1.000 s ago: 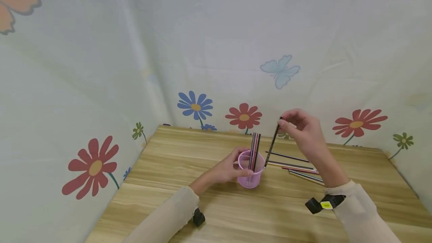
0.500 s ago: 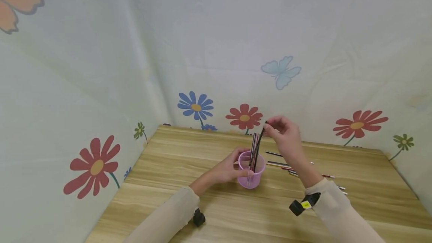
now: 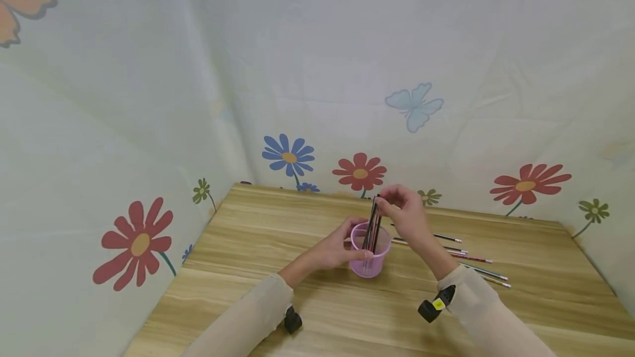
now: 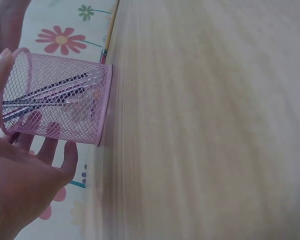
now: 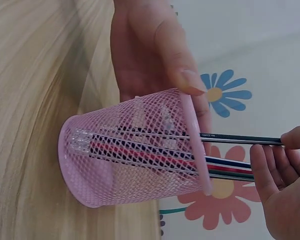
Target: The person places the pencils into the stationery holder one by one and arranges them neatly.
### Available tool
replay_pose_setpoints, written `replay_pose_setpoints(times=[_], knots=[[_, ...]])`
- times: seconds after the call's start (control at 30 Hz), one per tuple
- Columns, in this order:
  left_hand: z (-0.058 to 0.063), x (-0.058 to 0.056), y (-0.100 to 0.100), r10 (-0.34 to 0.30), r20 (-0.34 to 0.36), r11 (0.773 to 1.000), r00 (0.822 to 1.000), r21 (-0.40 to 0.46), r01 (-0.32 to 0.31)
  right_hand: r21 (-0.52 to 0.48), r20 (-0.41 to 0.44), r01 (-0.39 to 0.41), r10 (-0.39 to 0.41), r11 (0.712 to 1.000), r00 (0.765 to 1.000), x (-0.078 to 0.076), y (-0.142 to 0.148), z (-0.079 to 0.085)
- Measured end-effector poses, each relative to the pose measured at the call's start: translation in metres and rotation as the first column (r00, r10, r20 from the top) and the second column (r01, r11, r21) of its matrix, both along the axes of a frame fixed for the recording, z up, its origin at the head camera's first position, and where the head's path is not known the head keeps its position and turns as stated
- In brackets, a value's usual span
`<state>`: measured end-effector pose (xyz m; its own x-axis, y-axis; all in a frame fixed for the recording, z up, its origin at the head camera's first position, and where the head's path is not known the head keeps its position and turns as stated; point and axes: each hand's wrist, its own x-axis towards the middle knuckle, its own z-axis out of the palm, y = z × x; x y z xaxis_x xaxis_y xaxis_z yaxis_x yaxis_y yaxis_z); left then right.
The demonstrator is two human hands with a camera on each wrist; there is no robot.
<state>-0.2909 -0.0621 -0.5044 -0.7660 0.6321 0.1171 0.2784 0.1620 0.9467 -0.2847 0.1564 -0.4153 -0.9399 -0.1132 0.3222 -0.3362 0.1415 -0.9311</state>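
Pencils (image 5: pixel 229 169) stand inside a pink mesh cup (image 5: pixel 140 187).

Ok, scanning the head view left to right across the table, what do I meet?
Left hand → round pink mesh cup → right hand → slim red pencil with a white end.

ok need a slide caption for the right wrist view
The right hand pinches a dark pencil beside other pencils in a pink mesh cup held by the left hand.
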Motion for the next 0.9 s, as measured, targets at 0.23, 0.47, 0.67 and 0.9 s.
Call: replay_pose_setpoints(times=[0.23, 0.47, 0.67, 0.9], knots=[[-0.002, 0.000, -0.001, 0.000, -0.006, 1.000, 1.000, -0.006, 0.000, -0.018, 0.042, -0.008, 0.008, 1.000, 0.999, 0.000, -0.004, -0.005], [-0.001, 0.001, 0.000, -0.008, -0.014, 1.000, 1.000, 0.002, 0.008, 0.005, 0.058, -0.022, 0.021, 1.000, 0.998, 0.000, -0.002, -0.010], [0.000, 0.002, 0.000, -0.004, -0.023, 1.000, 1.000, 0.003, 0.004, 0.023, 0.056, -0.022, 0.020, 1.000, 0.998, 0.000, 0.001, -0.013], [0.000, 0.000, 0.001, -0.008, -0.027, 1.000, 1.000, 0.006, 0.008, 0.047, 0.048, -0.018, 0.016, 0.999, 0.999, -0.004, 0.002, -0.015]])
